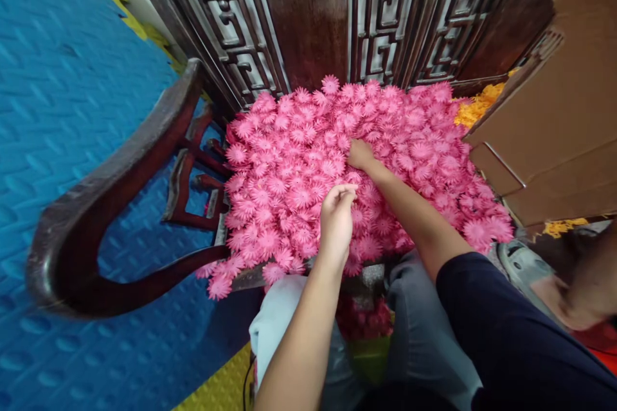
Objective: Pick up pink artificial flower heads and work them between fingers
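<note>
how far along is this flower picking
Done: a small batch of pink flowers sits low between the knees. In hand: the left hand pinches something small above the pile while the right hand reaches into it. Left: most of it, since the pile covers the whole chair seat.

A home craft spot: carved wooden chair (pixel 120 167), foam floor mats (pixel 53 77), cardboard box (pixel 554 135).
</note>
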Demonstrator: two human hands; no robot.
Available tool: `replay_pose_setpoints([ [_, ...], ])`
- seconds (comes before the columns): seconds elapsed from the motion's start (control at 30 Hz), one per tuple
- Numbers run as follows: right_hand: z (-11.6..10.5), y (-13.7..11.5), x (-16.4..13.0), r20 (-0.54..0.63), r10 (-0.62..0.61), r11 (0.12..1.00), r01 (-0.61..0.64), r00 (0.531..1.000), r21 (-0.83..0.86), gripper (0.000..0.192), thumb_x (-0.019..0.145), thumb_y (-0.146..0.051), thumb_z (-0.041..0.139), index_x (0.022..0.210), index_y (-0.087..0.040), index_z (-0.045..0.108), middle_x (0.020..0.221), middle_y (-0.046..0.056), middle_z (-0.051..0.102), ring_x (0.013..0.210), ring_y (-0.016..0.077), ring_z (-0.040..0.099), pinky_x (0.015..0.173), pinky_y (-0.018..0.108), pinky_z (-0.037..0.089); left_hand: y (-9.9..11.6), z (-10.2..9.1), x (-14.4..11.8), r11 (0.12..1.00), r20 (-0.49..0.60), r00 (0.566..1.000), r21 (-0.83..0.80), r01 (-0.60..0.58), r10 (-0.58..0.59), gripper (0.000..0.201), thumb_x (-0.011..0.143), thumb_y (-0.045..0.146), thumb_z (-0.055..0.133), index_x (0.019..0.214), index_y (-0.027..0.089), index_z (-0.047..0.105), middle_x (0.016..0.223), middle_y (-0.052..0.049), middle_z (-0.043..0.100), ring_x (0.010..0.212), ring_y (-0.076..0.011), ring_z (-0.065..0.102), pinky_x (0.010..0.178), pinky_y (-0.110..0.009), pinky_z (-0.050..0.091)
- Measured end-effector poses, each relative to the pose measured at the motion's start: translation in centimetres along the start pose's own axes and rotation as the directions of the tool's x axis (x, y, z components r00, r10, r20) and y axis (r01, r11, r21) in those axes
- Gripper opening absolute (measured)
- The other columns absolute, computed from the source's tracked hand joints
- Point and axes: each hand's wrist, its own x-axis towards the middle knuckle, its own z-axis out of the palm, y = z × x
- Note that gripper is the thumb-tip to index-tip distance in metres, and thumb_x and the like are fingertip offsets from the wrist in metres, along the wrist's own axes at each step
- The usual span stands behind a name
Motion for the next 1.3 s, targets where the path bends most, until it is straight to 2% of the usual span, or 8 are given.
replay_pose_setpoints([
  [0.13,-0.7,0.8,0.3,-0.038,0.081,0.996,-0.079,0.996,0.046,0.04,0.079,-0.028,0.059,0.111,-0.005,0.06,0.114,0.023,0.063,0.112,0.0338,0.057,0.097,0.049,0.042,0.0,-0.1,0.0,1.0,-0.006,1.0,-0.004,-0.012,0.012,0.014,0.074,0.01,0.054,0.069,0.018,0.064,0.072,0.001,0.062,0.072,-0.011,0.055,0.078,-0.024,0.042],
  [0.23,-2.2,2.1,0.6,-0.016,0.135,0.905,-0.116,0.991,0.409,0.031,0.072,-0.022,0.065,0.1,-0.009,0.063,0.099,0.012,0.069,0.095,0.0232,0.063,0.092,0.039,0.048,-0.1,0.0,0.1,0.999,0.004,0.999,0.001,-0.036,0.036,0.014,0.074,0.011,0.054,0.069,0.018,0.064,0.073,0.002,0.063,0.072,-0.0109,0.055,0.077,-0.024,0.042],
  [0.37,-5.4,2.6,-0.1,0.117,0.293,0.425,-0.239,0.949,0.873,0.029,0.065,-0.021,0.071,0.091,-0.012,0.061,0.077,0.001,0.067,0.073,0.0135,0.062,0.083,0.033,0.052,-0.1,0.0,0.6,1.0,-0.021,0.999,0.016,-0.026,0.027,0.016,0.074,0.008,0.053,0.068,0.018,0.064,0.071,0.002,0.062,0.071,-0.0104,0.055,0.078,-0.023,0.042],
  [0.53,-9.6,0.1,-3.1,0.275,0.042,0.066,-0.277,0.961,0.959,0.007,0.076,-0.019,0.06,0.08,-0.014,0.062,0.067,-0.001,0.066,0.057,0.0097,0.059,0.058,0.024,0.053,0.2,-0.1,1.6,0.99,-0.032,0.99,0.042,-0.135,0.136,0.015,0.077,0.008,0.054,0.071,0.017,0.064,0.073,0.001,0.062,0.075,-0.0111,0.057,0.082,-0.024,0.043],
  [0.67,-11.4,-2.8,-7.1,0.322,-0.067,0.005,-0.323,0.944,0.947,0.008,0.079,-0.02,0.059,0.08,-0.014,0.065,0.069,0.001,0.068,0.056,0.0101,0.061,0.051,0.022,0.053,0.9,-0.2,1.8,0.983,-0.073,0.98,0.023,-0.184,0.185,0.006,0.08,0.014,0.059,0.084,0.016,0.063,0.087,-0.003,0.064,0.082,-0.0115,0.057,0.085,-0.026,0.044],
  [0.83,-11.7,-6.2,-12.9,0.417,0.01,0.009,-0.418,0.909,0.909,0.019,0.082,-0.007,0.053,0.066,-0.013,0.061,0.053,-0.003,0.062,0.043,0.0057,0.053,0.043,0.018,0.05,1.5,-0.6,1.4,0.995,-0.094,0.991,-0.016,-0.094,0.092,0.039,0.073,0.034,0.072,0.105,0.018,0.057,0.107,-0.006,0.062,0.1,-0.0161,0.058,0.09,-0.029,0.044],
  [1.07,-11.4,-7.0,-16.8,0.503,-0.084,-0.133,-0.51,0.86,0.85,0.009,0.084,-0.015,0.056,0.083,-0.017,0.065,0.072,-0.003,0.071,0.062,0.0108,0.065,0.057,0.028,0.06,0.9,-1.1,1.3,0.976,-0.121,0.987,-0.176,-0.126,0.106,0.014,0.073,0.015,0.067,0.075,0.015,0.053,0.071,0.003,0.054,0.063,-0.0076,0.052,0.068,-0.022,0.042],
  [1.3,-12.2,-7.3,-17.4,0.446,-0.054,-0.306,-0.44,0.893,0.844,0.009,0.089,-0.024,0.051,0.087,-0.021,0.06,0.074,-0.003,0.071,0.071,0.0117,0.067,0.074,0.035,0.06,0.7,-1.6,2.3,0.959,-0.208,0.973,-0.237,-0.153,0.104,0.024,0.071,0.03,0.074,0.076,0.017,0.054,0.064,0.004,0.05,0.065,-0.0085,0.052,0.069,-0.021,0.042],
])
